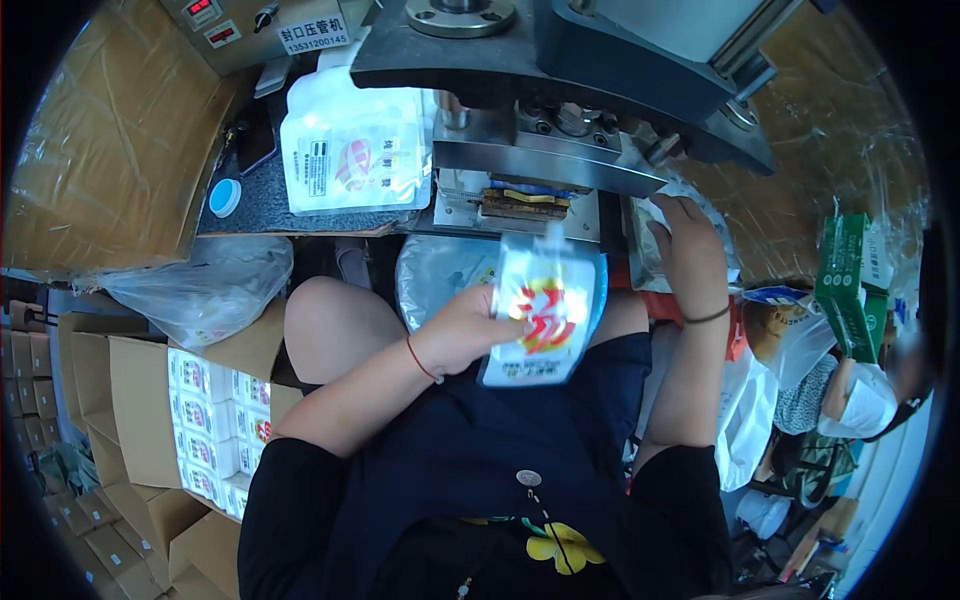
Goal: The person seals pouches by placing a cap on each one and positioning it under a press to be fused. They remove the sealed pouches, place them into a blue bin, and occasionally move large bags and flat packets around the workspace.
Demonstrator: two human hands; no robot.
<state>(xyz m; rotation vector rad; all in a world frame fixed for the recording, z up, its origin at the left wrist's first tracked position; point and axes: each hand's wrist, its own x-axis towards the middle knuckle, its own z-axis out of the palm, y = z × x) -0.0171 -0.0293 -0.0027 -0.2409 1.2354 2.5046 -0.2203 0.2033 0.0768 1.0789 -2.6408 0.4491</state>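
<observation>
My left hand (465, 325) grips a white spouted pouch (545, 315) with red print by its left edge, held above my lap with the spout pointing up. At the right of the press, my right hand (690, 240) reaches over a metal tray (650, 240) holding clear plastic; its fingertips bend down at the tray, and whatever they hold, if anything, is hidden. The metal press (540, 155) stands ahead, above the pouch. A stack of white pouches (357, 150) lies on the worktop to its left.
A blue-white cap (225, 198) and a phone (255, 140) lie on the left worktop. Below the press is a plastic-lined bin (425, 275). An open carton (140, 415) of packed pouches stands at left, a green box (845, 285) at right. Another person (865, 400) is at the far right.
</observation>
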